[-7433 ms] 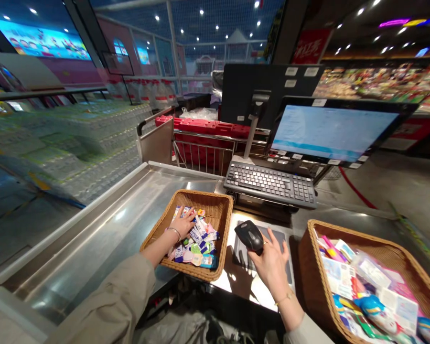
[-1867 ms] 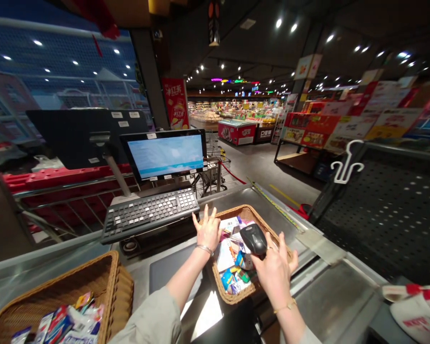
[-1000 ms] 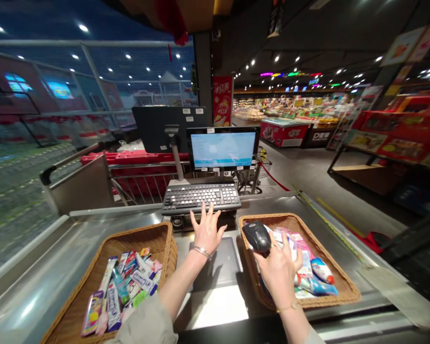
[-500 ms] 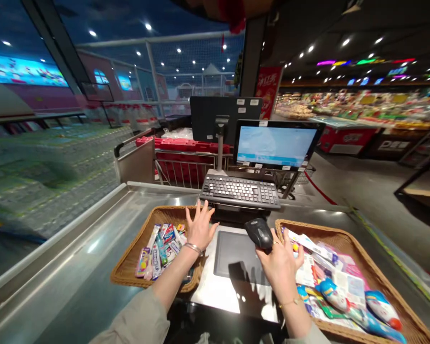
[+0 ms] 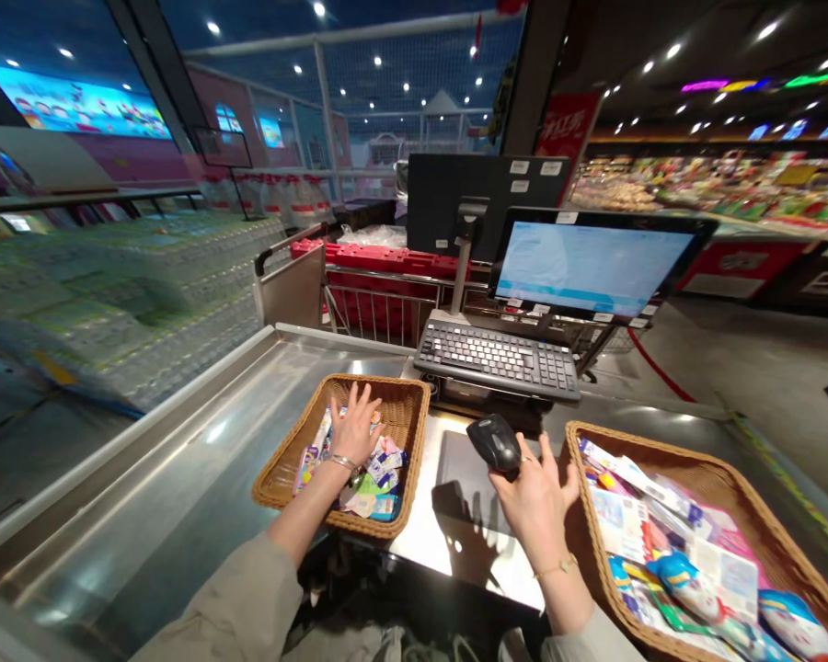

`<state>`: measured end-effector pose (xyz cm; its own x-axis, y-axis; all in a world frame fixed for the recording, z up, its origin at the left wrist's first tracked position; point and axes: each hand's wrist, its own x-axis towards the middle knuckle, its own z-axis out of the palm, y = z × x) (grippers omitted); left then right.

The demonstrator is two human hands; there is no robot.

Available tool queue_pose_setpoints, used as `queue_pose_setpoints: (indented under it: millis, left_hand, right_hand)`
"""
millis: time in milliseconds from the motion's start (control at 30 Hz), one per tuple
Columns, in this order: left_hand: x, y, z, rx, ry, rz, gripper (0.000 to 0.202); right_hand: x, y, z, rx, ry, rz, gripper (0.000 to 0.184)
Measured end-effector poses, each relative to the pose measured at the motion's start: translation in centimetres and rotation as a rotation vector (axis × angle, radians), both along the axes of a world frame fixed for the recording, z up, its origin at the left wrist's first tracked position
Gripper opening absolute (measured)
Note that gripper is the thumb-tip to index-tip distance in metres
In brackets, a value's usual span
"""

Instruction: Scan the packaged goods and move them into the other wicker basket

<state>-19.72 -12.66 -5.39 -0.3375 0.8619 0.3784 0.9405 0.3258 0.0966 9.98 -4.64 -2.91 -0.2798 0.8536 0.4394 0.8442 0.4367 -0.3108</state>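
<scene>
My left hand (image 5: 355,428), fingers spread, is over the left wicker basket (image 5: 410,414), above small packets (image 5: 385,464) that look like toothpaste and toothbrush packs; whether it touches them I cannot tell. In my right hand (image 5: 539,496) is a black barcode scanner (image 5: 495,443), its head pointing up and to the left; its grip is mostly hidden by the hand. The scanner hangs above the grey counter plate (image 5: 459,460), where a hand's shadow falls. Beside my right hand stands another wicker basket (image 5: 576,533) holding flat packs and blue-capped cartoon toothbrush packs (image 5: 686,579).
Behind the counter plate lies a black keyboard (image 5: 497,357), with a lit monitor (image 5: 590,267) above it. A metal cart (image 5: 293,290) with red crates stands beyond. The steel counter (image 5: 186,469) has a raised rim on the left.
My left hand has moved left, from the basket's right rim to over its packets. The view has turned somewhat left. My right hand still holds the scanner above the plate.
</scene>
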Motion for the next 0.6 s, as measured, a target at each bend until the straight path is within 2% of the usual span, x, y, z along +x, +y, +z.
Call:
queue_pose_setpoints:
  millis: [167,367,500,600]
  left_hand:
    - [-2.2,-0.9,-1.3,-0.076,0.012,-0.002,0.044]
    - [-4.3,-1.0,-2.2,-0.169,0.03,-0.025,0.045]
    - [-5.4,-1.0,-2.9,-0.249,0.071,-0.1,0.042]
    - [-5.8,-0.9,-3.7,-0.339,0.106,-0.223,0.037]
  right_hand:
    - [-0.8,-0.2,-0.1,-0.023,-0.011,0.014,0.035]
    - [-1.2,-0.2,-0.5,0.006,-0.004,0.022,0.033]
    - [-1.3,-0.1,-0.8,0.003,-0.004,0.019,0.028]
    - [-1.3,0.0,-0.9,-0.008,-0.01,0.006,0.026]
